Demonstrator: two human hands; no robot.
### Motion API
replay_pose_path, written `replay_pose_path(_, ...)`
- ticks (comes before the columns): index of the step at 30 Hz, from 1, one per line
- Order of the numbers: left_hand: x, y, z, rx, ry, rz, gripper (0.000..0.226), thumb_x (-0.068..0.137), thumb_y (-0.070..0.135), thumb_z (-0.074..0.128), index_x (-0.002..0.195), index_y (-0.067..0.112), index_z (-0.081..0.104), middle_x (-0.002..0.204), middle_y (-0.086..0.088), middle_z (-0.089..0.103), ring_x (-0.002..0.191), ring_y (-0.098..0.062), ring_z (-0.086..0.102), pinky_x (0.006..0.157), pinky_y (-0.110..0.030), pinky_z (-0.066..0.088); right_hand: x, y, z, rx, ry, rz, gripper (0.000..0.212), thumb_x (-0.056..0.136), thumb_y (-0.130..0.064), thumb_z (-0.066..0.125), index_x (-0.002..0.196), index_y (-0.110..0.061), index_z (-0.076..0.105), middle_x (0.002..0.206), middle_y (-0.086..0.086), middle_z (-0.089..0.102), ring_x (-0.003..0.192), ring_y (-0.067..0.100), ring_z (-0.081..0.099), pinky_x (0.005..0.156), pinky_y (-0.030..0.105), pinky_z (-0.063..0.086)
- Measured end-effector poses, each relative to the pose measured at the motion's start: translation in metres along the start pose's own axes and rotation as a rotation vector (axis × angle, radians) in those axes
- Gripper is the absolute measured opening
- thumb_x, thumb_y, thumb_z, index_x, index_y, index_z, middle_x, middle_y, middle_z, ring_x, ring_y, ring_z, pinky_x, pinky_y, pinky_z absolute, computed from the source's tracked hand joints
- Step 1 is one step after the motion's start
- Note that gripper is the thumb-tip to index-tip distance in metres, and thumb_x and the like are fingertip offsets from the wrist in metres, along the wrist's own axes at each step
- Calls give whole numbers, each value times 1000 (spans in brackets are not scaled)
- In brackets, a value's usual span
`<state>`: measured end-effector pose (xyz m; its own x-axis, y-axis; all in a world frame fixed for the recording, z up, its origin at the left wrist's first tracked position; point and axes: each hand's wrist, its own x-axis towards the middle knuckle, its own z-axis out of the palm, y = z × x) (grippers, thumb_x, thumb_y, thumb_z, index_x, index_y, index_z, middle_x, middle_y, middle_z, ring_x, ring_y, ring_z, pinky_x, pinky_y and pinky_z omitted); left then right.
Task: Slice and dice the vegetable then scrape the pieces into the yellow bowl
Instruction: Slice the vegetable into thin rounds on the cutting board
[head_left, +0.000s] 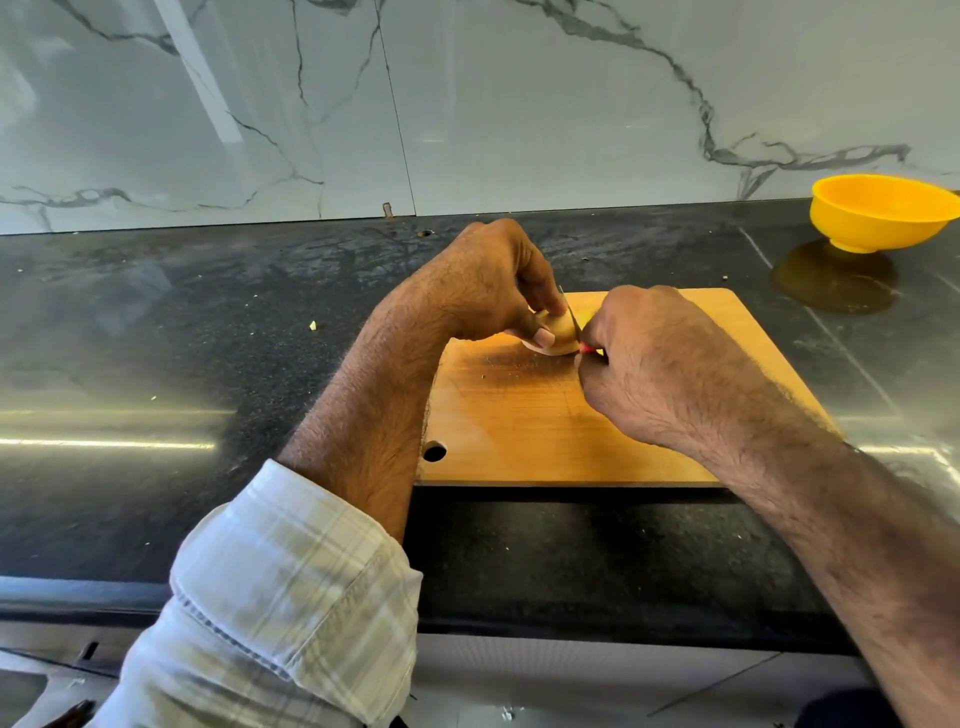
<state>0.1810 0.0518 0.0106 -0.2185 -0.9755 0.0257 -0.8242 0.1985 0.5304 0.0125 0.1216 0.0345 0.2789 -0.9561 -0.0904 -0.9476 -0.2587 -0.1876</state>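
A pale tan vegetable (562, 336), a potato by its look, lies cut face down at the far middle of the wooden cutting board (524, 426). My left hand (483, 283) pinches it from above with thumb and fingertips. My right hand (649, 364) grips a small knife with a red handle (588, 348); the thin blade (570, 315) stands in the vegetable just right of my left fingers. A yellowish piece shows behind the blade, mostly hidden by my right hand. The yellow bowl (883, 210) stands apart at the far right of the counter.
The board lies on a dark stone counter (156, 322) against a white marbled wall. A round hole (434, 451) marks the board's near left corner. Small crumbs dot the counter to the left. The counter's front edge runs below the board.
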Motion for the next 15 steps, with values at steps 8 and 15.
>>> replay_pose_path(8,-1,0,1,21,13,12,30,76,24,93,103,26,83,104,13,76,102,-2,64,73,-14,44,11,11,20,43,71,-7,32,93,-30,70,121,-16,68,95,3,66,86,22,64,77,33,59)
replay_pose_path(15,-4,-4,-2,-46,-21,16,29,77,24,92,104,27,83,111,13,75,96,0,64,93,-33,53,1,19,27,-38,65,-68,19,90,-29,71,103,-18,62,83,2,51,80,21,55,69,35,51)
